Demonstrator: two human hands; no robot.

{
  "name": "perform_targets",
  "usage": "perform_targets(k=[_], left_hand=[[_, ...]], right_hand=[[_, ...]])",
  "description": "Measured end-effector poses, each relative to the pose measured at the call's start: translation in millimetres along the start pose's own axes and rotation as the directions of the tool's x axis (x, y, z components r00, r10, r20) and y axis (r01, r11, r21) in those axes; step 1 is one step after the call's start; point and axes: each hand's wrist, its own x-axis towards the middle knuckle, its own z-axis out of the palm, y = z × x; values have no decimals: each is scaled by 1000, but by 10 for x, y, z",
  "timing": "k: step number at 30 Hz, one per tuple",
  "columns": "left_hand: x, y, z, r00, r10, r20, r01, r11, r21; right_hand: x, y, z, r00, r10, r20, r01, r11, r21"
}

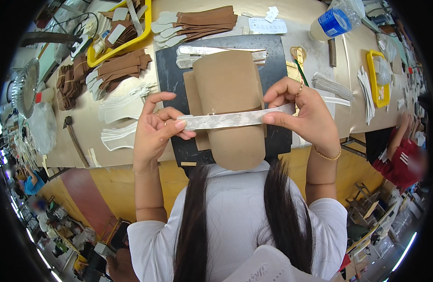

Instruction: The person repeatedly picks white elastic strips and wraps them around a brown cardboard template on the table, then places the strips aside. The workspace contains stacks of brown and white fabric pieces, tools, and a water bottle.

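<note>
A pale, mottled flat strip (228, 121) is stretched between my two hands. My left hand (154, 129) pinches its left end between thumb and a finger, with the index finger raised. At the other end, my right hand (306, 110) grips the strip with its thumb on top and fingers curled behind. Below the strip, a rounded brown panel (226, 80) rests over a second brown panel (194, 94), both on a black board (171, 70). Behind the rounded panel lie several metal-coloured strips (202, 50), partly hidden by it.
Brown leather straps (204, 22) with pale ends lie at the back, more in a yellow tray (147, 33). White strips (124, 105) and a hammer (76, 141) are at left. A jar (330, 24) stands back right. A person in red (404, 162) sits at far right.
</note>
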Motion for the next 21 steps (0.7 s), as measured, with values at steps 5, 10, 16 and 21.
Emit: perform_targets(k=[5,10,16,21], left_hand=[[2,-120,-94,1000,25,-2,-25,1000,-5],[60,-205,-121,1000,13,19,-13,1000,7],[126,-279,-122,999,-10,40,11,1000,-25],[181,-368,-112,998,-43,52,45,998,-50]], right_hand=[[7,95,21,1000,-5,-25,6,999,53],[22,191,13,999,0,-41,3,997,75],[65,360,75,999,25,-46,-16,984,178],[96,594,135,998,43,-55,-26,959,282]])
